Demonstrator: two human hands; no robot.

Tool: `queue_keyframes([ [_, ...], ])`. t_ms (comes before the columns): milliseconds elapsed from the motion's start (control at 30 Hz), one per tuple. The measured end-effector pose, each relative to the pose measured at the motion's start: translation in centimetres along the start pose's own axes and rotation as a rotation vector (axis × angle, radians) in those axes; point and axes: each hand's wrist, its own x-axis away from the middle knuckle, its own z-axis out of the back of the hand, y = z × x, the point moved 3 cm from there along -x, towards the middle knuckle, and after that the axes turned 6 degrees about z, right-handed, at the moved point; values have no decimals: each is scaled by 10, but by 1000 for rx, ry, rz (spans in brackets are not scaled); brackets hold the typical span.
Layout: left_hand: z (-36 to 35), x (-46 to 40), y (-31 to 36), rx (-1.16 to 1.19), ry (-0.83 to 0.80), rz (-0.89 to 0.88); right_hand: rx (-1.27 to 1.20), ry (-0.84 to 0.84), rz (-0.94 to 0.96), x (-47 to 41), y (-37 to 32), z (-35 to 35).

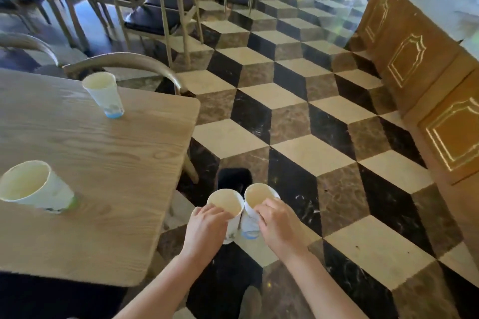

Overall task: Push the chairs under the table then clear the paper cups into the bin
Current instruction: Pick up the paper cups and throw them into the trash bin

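- Two paper cups are off the table and held out over the tiled floor (298,121), side by side and touching
- The left hand (204,230) wraps its fingers tight around the left cup (226,205)
- The right hand (278,225) wraps the right cup (257,198) the same way
- Two more cups wait on the wooden table (108,163): a far cup (103,94) and a near cup (35,190)
- A curved chair (124,63) sits tucked at the table's far side
- No bin shows yet
- Squeezing too hard could crush a thin cup, and tipping one could spill any drink left inside
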Motion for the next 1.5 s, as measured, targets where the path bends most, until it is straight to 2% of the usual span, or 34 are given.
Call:
queue_keyframes([
  [167,-51,-53,4,10,-1,106,-12,-110,20,-49,76,-30],
  [300,-79,-78,-2,13,-22,80,-41,-188,45,-73,108,-61],
  [533,-142,-125,-53,1,-78,111,-77,-164,31,-124,147,-116],
  [800,-251,-152,-126,-7,-189,213,-77,-275,87,-169,200,-244],
  [1000,-338,-176,-174,-24,-256,220,-81,-323,114,-189,245,-338],
  [1167,-391,-191,-203,-67,-279,236,-120,-339,70,-193,272,-394],
  [1333,-397,-199,-206,-11,-285,325,-163,-352,36,-190,278,-408],
  [1500,-356,-195,-191,-59,-283,383,-138,-393,57,-195,263,-373],
])
